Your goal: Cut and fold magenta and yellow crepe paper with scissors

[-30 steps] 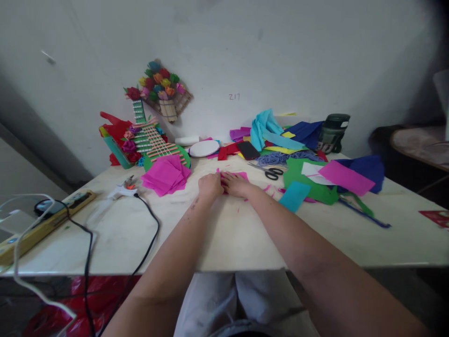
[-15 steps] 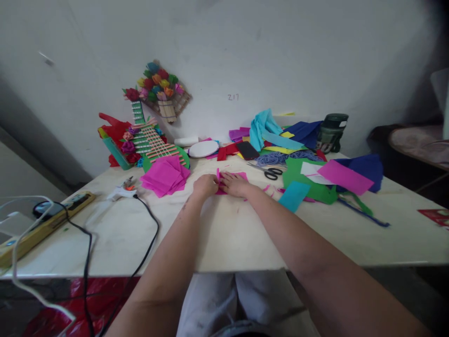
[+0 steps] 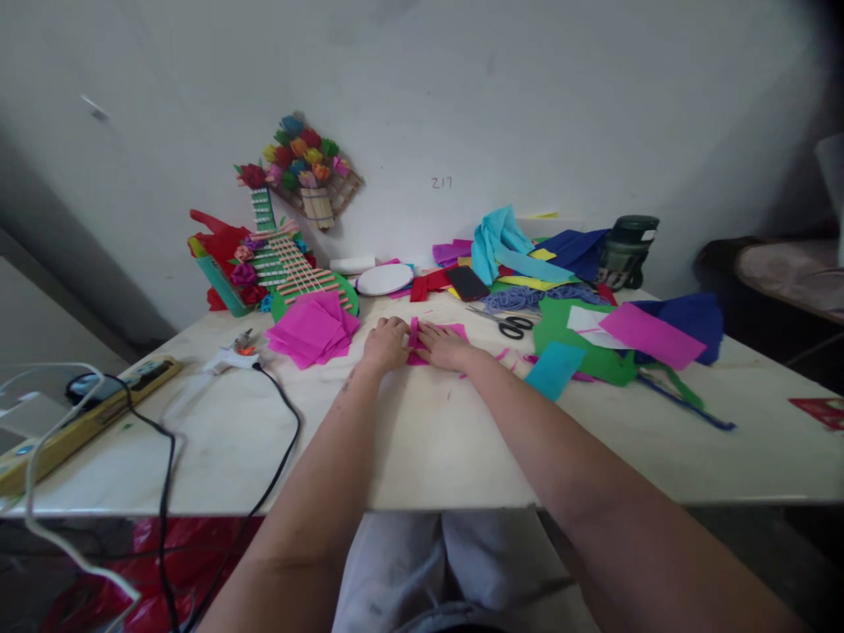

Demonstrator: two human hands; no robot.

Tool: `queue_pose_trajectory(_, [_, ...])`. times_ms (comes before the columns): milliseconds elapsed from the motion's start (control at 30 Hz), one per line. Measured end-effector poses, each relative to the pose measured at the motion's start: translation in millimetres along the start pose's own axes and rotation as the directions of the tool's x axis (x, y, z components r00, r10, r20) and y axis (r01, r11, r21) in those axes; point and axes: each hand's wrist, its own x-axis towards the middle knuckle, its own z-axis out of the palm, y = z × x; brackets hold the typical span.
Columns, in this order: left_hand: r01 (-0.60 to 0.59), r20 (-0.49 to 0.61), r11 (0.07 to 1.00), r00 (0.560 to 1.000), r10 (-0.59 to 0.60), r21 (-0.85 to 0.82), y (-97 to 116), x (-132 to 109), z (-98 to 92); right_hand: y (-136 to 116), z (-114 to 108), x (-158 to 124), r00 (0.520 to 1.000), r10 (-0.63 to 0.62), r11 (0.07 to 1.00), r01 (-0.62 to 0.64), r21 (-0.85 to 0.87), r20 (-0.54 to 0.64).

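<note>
Well inside table edge (image 3: 454,505), hands (image 3: 387,344) (image 3: 447,346) at pink sheet (image 3: 460,331).

Pink sheet (image 3: 460,331): solid bright magenta, thin. Lies on tabletop (image 3: 448,440), roughly mid-width, far half. Right part flat, under spread right hand (image 3: 443,345); far right corner shows past fingers. Narrow strip (image 3: 413,331), same pink, shows in gap between hands, long axis pointing away from viewer, toward sheet's left side. Left hand (image 3: 388,343) just left of strip. Small sheet patch visible at strip's near end. Hands hide most of it; can't tell if strip is fold or separate piece.
</note>
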Motion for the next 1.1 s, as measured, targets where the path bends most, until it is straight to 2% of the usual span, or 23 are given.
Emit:
queue_pose_trajectory(133, [-0.044, 0.032, 0.998, 0.999, 0.043, 0.041, 4.3, -1.3, -0.5, 1.0, 1.8, 0.7, 1.000, 0.017, 1.000, -0.016, 0.024, -0.013])
queue_pose_trajectory(333, [-0.021, 0.031, 0.995, 0.999, 0.018, 0.095, 8.0, -1.3, 2.8, 6.5, 0.2, 3.1, 0.999, 0.031, 0.997, -0.031, 0.072, -0.005])
queue_pose_trajectory(600, [0.008, 0.099, 0.997, 0.995, -0.016, 0.079, 7.6, -0.6, 6.2, 18.8, -3.8, 4.2, 0.989, 0.069, 0.957, -0.028, 0.289, -0.132])
queue_pose_trajectory(867, [-0.004, 0.185, 0.996, 0.983, -0.012, 0.085, 3.0, 1.0, 6.7, 21.2, -2.2, 5.7, 0.957, -0.029, 0.983, 0.080, 0.167, -0.290])
queue_pose_trajectory(1100, [0.053, 0.241, 0.998, 0.969, -0.061, 0.042, -10.1, 6.8, 16.7, 20.3, -8.3, -0.1, 0.948, 0.019, 0.993, 0.019, 0.116, -0.318])
